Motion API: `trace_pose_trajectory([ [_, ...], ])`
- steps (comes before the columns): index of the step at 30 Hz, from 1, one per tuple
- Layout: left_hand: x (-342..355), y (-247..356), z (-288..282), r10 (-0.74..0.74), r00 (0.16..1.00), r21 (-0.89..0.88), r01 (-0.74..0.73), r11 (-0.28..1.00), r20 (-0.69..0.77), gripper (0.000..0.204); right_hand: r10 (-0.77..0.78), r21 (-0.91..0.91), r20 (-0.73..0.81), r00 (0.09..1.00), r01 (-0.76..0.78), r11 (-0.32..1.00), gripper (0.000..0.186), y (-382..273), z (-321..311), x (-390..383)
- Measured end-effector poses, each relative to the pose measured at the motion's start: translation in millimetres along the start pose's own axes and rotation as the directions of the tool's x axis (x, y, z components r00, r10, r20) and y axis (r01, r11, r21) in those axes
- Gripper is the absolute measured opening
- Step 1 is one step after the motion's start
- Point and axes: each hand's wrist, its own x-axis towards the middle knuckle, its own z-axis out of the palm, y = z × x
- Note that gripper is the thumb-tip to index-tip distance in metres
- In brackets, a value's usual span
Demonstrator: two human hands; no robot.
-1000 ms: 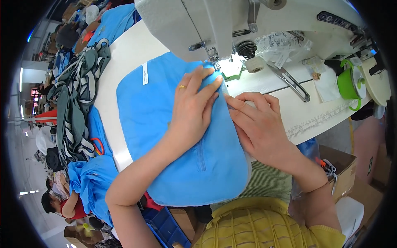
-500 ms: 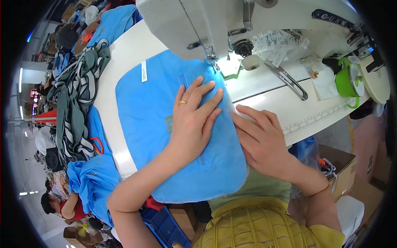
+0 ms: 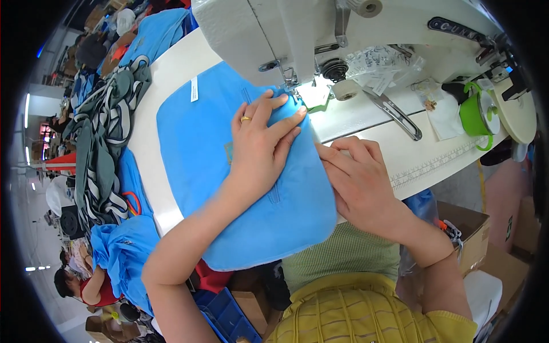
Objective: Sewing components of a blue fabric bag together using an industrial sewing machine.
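A rounded blue fabric piece (image 3: pixel 191 148) with a small white label lies on the white sewing table, its far right edge under the presser foot (image 3: pixel 297 96) of a sewing machine (image 3: pixel 246 40). Flat on top of it rests my left hand (image 3: pixel 260 140), fingers spread, fingertips close to the needle area; a ring is on one finger. At the fabric's right edge my right hand (image 3: pixel 357 177) has its fingers bent and closed on the border, the thumb mostly hidden. Several short stitched lines and a tan patch (image 3: pixel 228 153) show on the fabric.
Metal thread snips (image 3: pixel 400 117) and a green lidded cup (image 3: pixel 477 114) stand right of the machine. A ruler strip (image 3: pixel 426 168) runs along the table edge. Grey-green straps (image 3: pixel 106 137) and blue cloth (image 3: pixel 123 246) are heaped at left. Another person (image 3: pixel 94 286) sits farther left.
The blue fabric has moved slightly away from me and left, toward the machine. My left hand went with it. My right hand's fingers have curled from a straighter pose.
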Motion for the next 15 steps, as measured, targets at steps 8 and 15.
trace_pose_trajectory([
  [8, 10.0, -1.6, -18.1, 0.186, 0.959, -0.156, -0.155, 0.976, 0.212, 0.024, -0.046, -0.013, -0.002, 0.999, 0.046, 0.999, 0.036, -3.6, -4.2, -14.1],
  [15, 14.1, 14.0, -28.3, 0.021, 0.988, -0.257, 0.020, 0.966, 0.155, 0.014, -0.074, -0.002, 0.052, 0.996, 0.074, 0.997, 0.034, -6.3, -2.7, -21.4],
])
